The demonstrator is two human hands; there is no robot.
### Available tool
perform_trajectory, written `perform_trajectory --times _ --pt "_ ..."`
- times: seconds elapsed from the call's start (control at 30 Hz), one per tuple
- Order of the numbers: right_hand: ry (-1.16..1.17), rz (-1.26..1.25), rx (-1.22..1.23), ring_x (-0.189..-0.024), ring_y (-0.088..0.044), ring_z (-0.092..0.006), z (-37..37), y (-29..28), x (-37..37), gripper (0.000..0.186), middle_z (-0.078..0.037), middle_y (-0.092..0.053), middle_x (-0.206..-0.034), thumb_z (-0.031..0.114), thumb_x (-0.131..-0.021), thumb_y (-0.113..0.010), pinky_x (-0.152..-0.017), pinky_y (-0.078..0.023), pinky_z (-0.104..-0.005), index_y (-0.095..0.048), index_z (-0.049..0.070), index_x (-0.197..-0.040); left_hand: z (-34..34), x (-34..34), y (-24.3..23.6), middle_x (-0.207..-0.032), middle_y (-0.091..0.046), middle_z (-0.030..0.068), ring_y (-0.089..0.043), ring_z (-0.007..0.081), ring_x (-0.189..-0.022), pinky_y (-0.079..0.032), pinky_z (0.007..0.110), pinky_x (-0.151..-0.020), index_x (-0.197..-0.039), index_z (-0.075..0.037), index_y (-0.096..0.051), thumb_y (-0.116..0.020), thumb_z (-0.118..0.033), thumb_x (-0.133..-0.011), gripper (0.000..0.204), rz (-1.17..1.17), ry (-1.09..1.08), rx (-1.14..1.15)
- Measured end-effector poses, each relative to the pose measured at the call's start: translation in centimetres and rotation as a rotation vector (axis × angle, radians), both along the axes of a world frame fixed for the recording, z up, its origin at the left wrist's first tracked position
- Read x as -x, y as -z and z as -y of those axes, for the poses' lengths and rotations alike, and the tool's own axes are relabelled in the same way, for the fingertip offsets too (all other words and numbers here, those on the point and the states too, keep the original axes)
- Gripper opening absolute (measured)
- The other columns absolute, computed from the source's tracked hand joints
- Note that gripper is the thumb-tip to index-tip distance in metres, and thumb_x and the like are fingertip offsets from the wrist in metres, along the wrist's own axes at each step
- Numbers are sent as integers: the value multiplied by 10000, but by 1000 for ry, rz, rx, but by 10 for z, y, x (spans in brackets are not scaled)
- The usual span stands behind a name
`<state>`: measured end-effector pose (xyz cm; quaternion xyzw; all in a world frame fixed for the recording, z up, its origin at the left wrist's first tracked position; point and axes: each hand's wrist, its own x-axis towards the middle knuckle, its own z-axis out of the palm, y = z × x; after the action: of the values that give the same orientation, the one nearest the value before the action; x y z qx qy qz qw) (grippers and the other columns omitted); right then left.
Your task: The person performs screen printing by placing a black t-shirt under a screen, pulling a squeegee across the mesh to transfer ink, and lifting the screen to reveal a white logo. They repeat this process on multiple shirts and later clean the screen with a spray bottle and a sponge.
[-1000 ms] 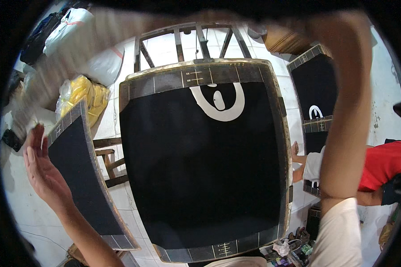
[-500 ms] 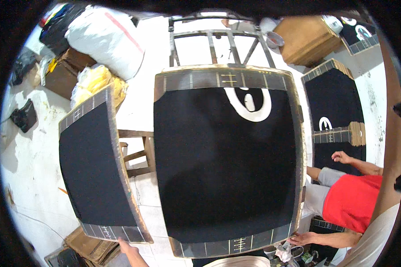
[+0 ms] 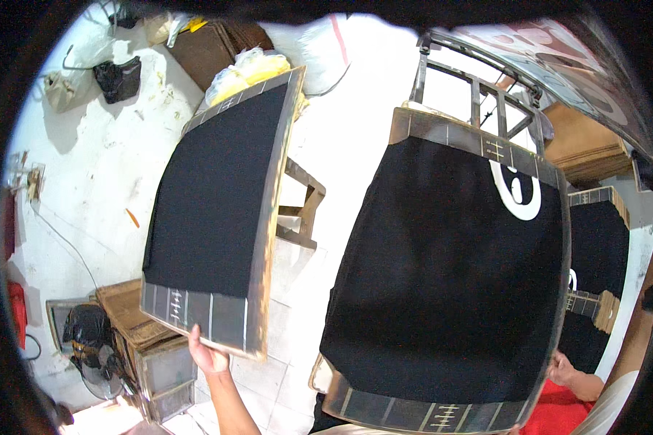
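At the left, my left hand [image 3: 209,357] grips the lower edge of a thin board [image 3: 254,319], with a finger or thumb showing on its upper face. Black cloth [image 3: 210,196] covers the middle of this tilted board, and grey strips with white lines cross its ends. My right hand is not in view. To the right is a larger board [image 3: 446,415] covered with black cloth [image 3: 450,275], which bears a white rounded print [image 3: 526,210] near its far end. A co-worker's hand [image 3: 567,375] is at that board's right edge, fingers bent.
A wooden stool [image 3: 308,217] stands between the boards. Beyond the larger board is a metal frame [image 3: 479,94]. More black-covered boards [image 3: 602,239] lie at the right. Stacked brown boards [image 3: 134,319] and a black bag [image 3: 87,326] are at lower left; yellow bagged material [image 3: 247,72] sits behind.
The view has turned left, so both boards appear farther right. My left hand keeps its hold on the smaller board. The co-worker's upper hand now meets the larger board's edge.
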<state>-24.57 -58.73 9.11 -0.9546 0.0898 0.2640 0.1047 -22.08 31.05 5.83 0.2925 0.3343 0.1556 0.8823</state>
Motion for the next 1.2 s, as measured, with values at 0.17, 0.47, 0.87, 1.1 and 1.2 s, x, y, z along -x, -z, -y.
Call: perform_trajectory --times 0.17,0.47,0.87,1.1,1.2 --pt "-143 832 182 -867 -649 -195 -35 -150 -223 429 -93 -662 -1056 455 -942 -578 -810 -555 -365 -658 84 -1143 25 -7 -39 -1245 -685 186 -682 342 -1107 -557 490 -1009 -1276 28 -605 -574 -175 -975 364 241 -1 64" --pt "-61 1224 184 -925 -691 -188 -108 -269 -381 534 -52 -721 -1020 638 -911 -645 -892 -479 -317 -746 166 -1138 134 137 -98 -1362 -619 187 -619 382 -1216 -498 552 -1057 -1403 0 -527 -606 -195 -890 554 97 132 37" --pt "3 1201 239 -922 -711 -299 -126 -235 -357 685 -98 -728 -962 814 -839 -542 -808 -502 -402 -720 203 -1093 274 229 30 -1316 -641 151 -608 286 -1233 -483 466 -1089 -1363 1 -546 -656 -170 -1003 413 -473 766 214" --pt "-55 1235 254 -945 -723 -258 -130 -231 -349 667 -61 -743 -997 816 -848 -533 -826 -515 -393 -725 249 -1142 160 141 51 -918 -720 102 -689 194 -828 -555 345 -732 -1012 -15 -713 -596 -211 -1005 229 -140 1237 -791" --pt "5 1201 210 -1007 -719 -293 -131 -234 -344 705 -97 -758 -1028 826 -828 -557 -895 -508 -398 -758 213 -1113 73 58 70 -1033 -687 201 -652 335 -900 -511 448 -817 -1139 24 -643 -681 -323 -944 399 -523 125 -2080"
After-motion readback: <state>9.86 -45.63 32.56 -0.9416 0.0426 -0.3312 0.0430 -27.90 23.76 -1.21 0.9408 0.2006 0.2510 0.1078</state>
